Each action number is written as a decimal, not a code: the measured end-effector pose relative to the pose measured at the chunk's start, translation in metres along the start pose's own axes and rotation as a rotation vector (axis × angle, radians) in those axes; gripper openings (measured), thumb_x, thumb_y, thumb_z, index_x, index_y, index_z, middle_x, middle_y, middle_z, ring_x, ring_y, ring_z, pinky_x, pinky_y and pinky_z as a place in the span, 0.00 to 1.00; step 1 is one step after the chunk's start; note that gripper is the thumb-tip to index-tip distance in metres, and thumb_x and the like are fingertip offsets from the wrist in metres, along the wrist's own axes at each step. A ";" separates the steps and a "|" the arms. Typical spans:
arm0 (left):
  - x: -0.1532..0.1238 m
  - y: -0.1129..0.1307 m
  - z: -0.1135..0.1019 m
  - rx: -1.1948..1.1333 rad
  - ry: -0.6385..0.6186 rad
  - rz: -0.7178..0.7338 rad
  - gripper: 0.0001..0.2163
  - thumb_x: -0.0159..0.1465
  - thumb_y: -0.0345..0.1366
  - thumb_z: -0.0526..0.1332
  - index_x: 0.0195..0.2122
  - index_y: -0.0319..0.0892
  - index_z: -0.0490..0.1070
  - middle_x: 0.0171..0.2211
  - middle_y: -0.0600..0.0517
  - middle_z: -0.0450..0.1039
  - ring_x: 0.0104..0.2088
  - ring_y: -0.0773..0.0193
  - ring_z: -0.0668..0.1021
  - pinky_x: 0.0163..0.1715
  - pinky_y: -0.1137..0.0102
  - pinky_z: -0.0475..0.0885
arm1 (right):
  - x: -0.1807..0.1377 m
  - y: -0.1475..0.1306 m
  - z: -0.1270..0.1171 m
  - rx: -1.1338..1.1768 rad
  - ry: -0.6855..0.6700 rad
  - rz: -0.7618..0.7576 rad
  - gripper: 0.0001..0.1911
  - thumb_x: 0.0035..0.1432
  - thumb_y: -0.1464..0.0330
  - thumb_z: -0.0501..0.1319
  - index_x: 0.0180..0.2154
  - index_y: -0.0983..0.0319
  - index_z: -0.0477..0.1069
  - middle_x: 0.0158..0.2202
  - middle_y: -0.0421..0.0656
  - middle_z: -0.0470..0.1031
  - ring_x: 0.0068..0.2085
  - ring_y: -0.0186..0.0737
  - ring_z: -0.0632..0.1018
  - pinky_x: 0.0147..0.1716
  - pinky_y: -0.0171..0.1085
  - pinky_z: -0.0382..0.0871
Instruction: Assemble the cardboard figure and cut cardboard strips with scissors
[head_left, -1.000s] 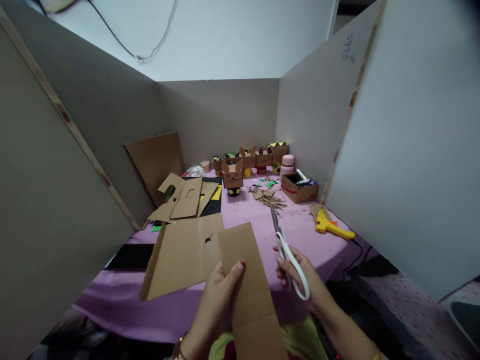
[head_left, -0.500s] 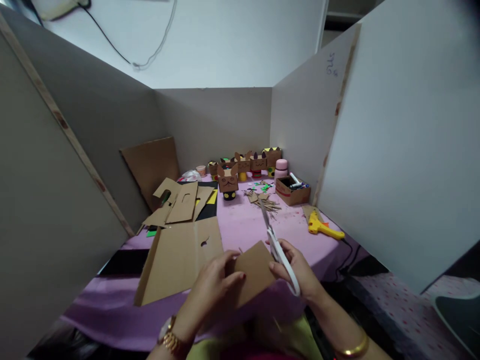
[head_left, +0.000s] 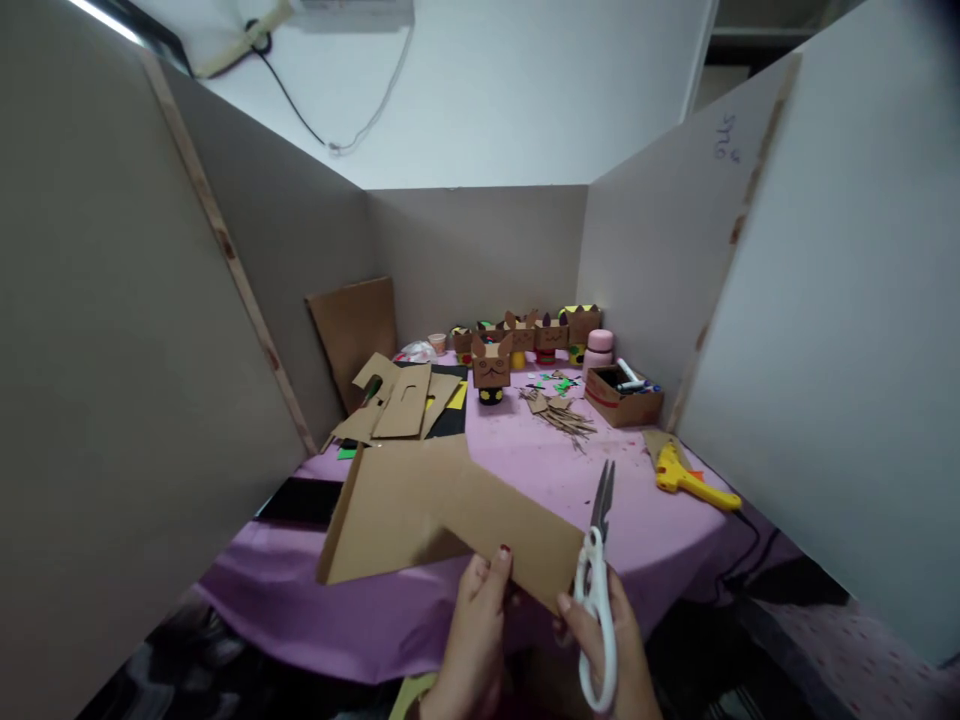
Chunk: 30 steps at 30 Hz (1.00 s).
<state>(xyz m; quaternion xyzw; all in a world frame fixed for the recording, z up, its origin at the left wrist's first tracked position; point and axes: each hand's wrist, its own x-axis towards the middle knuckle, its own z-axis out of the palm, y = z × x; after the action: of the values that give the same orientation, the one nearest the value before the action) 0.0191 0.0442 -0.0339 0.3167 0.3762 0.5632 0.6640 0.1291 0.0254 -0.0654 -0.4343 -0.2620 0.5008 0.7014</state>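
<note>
A rectangular strip of brown cardboard (head_left: 521, 522) is held in the air between my two hands, above the table's front edge. My left hand (head_left: 480, 610) pinches its lower edge, thumb on top. With my right hand (head_left: 600, 630) I grip a pair of white-handled scissors (head_left: 598, 590), blades pointing up and away and slightly apart; that hand's fingers also touch the strip's right end. Behind the strip, a larger cardboard sheet (head_left: 390, 510) with a folded left edge lies on the table, partly covered by the strip.
Cardboard animal figures (head_left: 491, 370) stand at the back, near a pink bottle (head_left: 598, 350). Thin cardboard scraps (head_left: 559, 412) lie mid-table. To the right are a box of markers (head_left: 622, 400) and a yellow glue gun (head_left: 694, 480). Cut cardboard pieces (head_left: 405, 400) and a black flat item (head_left: 300, 500) lie left.
My view has shifted, so the scene sits further right. The cardboard strip has been turned and shows longer, its far end reaching left. The scissors now point more upright, their blades slightly parted.
</note>
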 end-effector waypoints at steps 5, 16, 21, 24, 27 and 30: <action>0.003 0.011 -0.017 0.036 -0.092 -0.096 0.13 0.52 0.39 0.64 0.37 0.39 0.73 0.35 0.45 0.78 0.35 0.57 0.78 0.34 0.67 0.70 | 0.000 -0.017 -0.004 0.022 -0.106 0.025 0.29 0.41 0.64 0.69 0.46 0.56 0.62 0.37 0.41 0.77 0.38 0.44 0.78 0.37 0.38 0.73; 0.016 0.034 -0.016 -0.158 0.060 0.024 0.09 0.57 0.37 0.61 0.38 0.41 0.72 0.34 0.49 0.79 0.34 0.62 0.78 0.36 0.70 0.71 | -0.022 0.030 -0.019 -0.186 -0.223 -0.024 0.25 0.39 0.62 0.69 0.42 0.60 0.69 0.43 0.49 0.78 0.43 0.51 0.78 0.40 0.39 0.73; 0.026 0.043 -0.012 -0.197 0.128 0.022 0.10 0.57 0.38 0.60 0.39 0.42 0.72 0.38 0.51 0.78 0.39 0.64 0.78 0.41 0.71 0.69 | -0.023 0.022 -0.017 -0.172 -0.220 0.007 0.25 0.39 0.64 0.69 0.42 0.60 0.69 0.41 0.47 0.79 0.42 0.50 0.78 0.37 0.38 0.74; 0.016 0.035 -0.004 -0.228 -0.050 -0.211 0.18 0.58 0.46 0.57 0.43 0.38 0.71 0.37 0.45 0.78 0.40 0.56 0.78 0.43 0.63 0.69 | -0.022 0.011 -0.009 -0.109 -0.189 0.051 0.26 0.40 0.65 0.69 0.44 0.61 0.68 0.43 0.48 0.77 0.44 0.50 0.77 0.41 0.40 0.73; 0.003 0.023 -0.002 -0.321 -0.275 -0.432 0.26 0.59 0.53 0.50 0.43 0.33 0.72 0.36 0.42 0.78 0.42 0.53 0.77 0.45 0.62 0.67 | -0.023 0.002 0.003 -0.029 -0.090 0.026 0.25 0.42 0.65 0.68 0.44 0.60 0.67 0.43 0.47 0.77 0.43 0.49 0.77 0.41 0.40 0.72; -0.004 0.016 -0.006 -0.408 -0.385 -0.435 0.28 0.61 0.52 0.46 0.45 0.31 0.71 0.39 0.41 0.78 0.44 0.54 0.76 0.47 0.64 0.65 | -0.026 -0.003 0.012 0.015 -0.080 0.026 0.27 0.42 0.65 0.68 0.46 0.58 0.66 0.42 0.45 0.77 0.41 0.47 0.77 0.38 0.39 0.73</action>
<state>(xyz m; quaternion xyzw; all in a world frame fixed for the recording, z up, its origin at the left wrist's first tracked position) 0.0053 0.0426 -0.0226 0.1903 0.1826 0.4020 0.8768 0.1113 0.0049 -0.0555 -0.4120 -0.2804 0.5289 0.6870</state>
